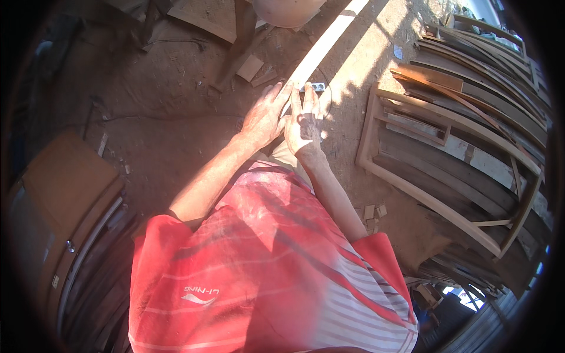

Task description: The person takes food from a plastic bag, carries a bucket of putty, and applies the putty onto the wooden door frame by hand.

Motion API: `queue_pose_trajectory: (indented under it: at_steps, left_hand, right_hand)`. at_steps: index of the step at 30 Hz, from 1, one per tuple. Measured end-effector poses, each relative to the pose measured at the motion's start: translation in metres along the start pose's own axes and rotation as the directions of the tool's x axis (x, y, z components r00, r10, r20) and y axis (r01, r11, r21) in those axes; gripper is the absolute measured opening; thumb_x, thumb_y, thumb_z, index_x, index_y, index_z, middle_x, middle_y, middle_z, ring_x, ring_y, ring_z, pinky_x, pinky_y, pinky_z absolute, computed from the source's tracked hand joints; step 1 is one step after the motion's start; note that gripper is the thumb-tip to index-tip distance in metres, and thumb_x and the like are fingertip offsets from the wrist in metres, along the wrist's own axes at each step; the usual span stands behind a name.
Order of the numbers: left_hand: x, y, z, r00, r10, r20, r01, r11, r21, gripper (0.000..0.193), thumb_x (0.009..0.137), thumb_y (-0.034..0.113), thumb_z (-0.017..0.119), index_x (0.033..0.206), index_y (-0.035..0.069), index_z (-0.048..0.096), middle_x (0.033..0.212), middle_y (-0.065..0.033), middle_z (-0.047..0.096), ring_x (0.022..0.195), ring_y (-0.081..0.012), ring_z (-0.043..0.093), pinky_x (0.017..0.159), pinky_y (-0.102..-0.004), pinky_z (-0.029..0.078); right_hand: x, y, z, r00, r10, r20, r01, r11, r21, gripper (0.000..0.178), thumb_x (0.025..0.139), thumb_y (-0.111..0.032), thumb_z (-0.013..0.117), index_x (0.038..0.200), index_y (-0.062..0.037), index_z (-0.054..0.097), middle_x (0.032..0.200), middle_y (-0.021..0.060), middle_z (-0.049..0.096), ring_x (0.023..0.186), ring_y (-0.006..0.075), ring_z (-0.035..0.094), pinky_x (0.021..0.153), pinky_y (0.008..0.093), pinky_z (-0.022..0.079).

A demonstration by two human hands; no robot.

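Note:
A long pale wooden board (322, 50) runs from the top edge toward my body, its near end under my hands. My left hand (266, 116) lies along the board's left side, fingers stretched out and angled up to the right. Beside it my right hand (303, 122) rests with fingers pointing away from me, slightly spread. The two hands touch or nearly touch at the thumbs. Just past my right fingertips sits a small power strip (318, 87), partly covered by them. What lies under my palms is hidden.
Wooden frames (369, 126) and long planks are stacked on the right. A brown panel (73, 176) with a round metal fitting stands at left. Wood offcuts (250, 67) and a thin cable (170, 117) lie on the dirt floor. A rounded pale thing (288, 12) is cut off at the top.

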State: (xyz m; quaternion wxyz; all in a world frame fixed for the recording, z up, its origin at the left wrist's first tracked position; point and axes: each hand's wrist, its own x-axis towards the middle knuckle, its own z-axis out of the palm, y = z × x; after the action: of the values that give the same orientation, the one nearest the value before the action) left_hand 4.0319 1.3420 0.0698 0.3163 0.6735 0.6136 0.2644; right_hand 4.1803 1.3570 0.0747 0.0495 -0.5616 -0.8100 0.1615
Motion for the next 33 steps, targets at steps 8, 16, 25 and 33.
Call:
queue_pose_trajectory:
  at_steps: [8, 16, 25, 33]
  left_hand:
    - [0.008, 0.003, -0.01, 0.994, -0.021, 0.106, 0.021, 1.0, 0.002, 0.088, 0.087, 0.018, 0.079, 0.163, 0.013, 0.033, 0.161, -0.0284, 0.037, 0.149, -0.0436, 0.036, 0.122, -0.0479, 0.037]
    - [0.001, -0.003, -0.003, 0.994, -0.028, 0.101, 0.034, 0.997, -0.062, 0.097, 0.086, 0.019, 0.081, 0.166, 0.019, 0.027, 0.163, -0.0243, 0.036, 0.15, -0.0424, 0.036, 0.123, -0.0476, 0.036]
    - [0.006, 0.003, -0.014, 0.982, -0.012, 0.188, 0.03, 0.995, -0.09, 0.104, 0.082, 0.019, 0.085, 0.166, 0.013, 0.023, 0.163, -0.026, 0.035, 0.152, -0.041, 0.033, 0.124, -0.0456, 0.034]
    - [0.004, 0.004, -0.007, 0.989, -0.073, 0.128, 0.081, 0.995, -0.061, 0.099, 0.087, 0.022, 0.082, 0.166, 0.019, 0.023, 0.165, -0.0272, 0.03, 0.152, -0.0429, 0.032, 0.123, -0.0478, 0.035]
  right_hand:
    - [0.021, 0.016, -0.009, 0.981, -0.061, -0.185, 0.072, 0.996, 0.05, 0.075, 0.089, -0.008, 0.063, 0.159, -0.0062, 0.037, 0.16, 0.0283, 0.036, 0.146, 0.0462, 0.037, 0.117, 0.0563, 0.036]
    - [-0.011, -0.002, -0.023, 0.997, -0.04, -0.064, 0.053, 0.976, 0.212, 0.074, 0.088, -0.001, 0.063, 0.158, -0.0027, 0.04, 0.164, 0.0316, 0.026, 0.147, 0.0503, 0.032, 0.119, 0.0585, 0.033]
    - [0.006, 0.014, -0.011, 0.986, -0.071, -0.148, 0.066, 0.997, -0.039, 0.084, 0.085, -0.005, 0.067, 0.162, -0.0102, 0.034, 0.163, 0.0271, 0.031, 0.147, 0.0457, 0.037, 0.117, 0.0551, 0.038]
    - [-0.002, 0.014, -0.009, 0.997, -0.041, -0.058, 0.048, 0.99, 0.131, 0.087, 0.084, -0.002, 0.067, 0.162, -0.0056, 0.031, 0.163, 0.0299, 0.029, 0.149, 0.0495, 0.032, 0.121, 0.0579, 0.032]
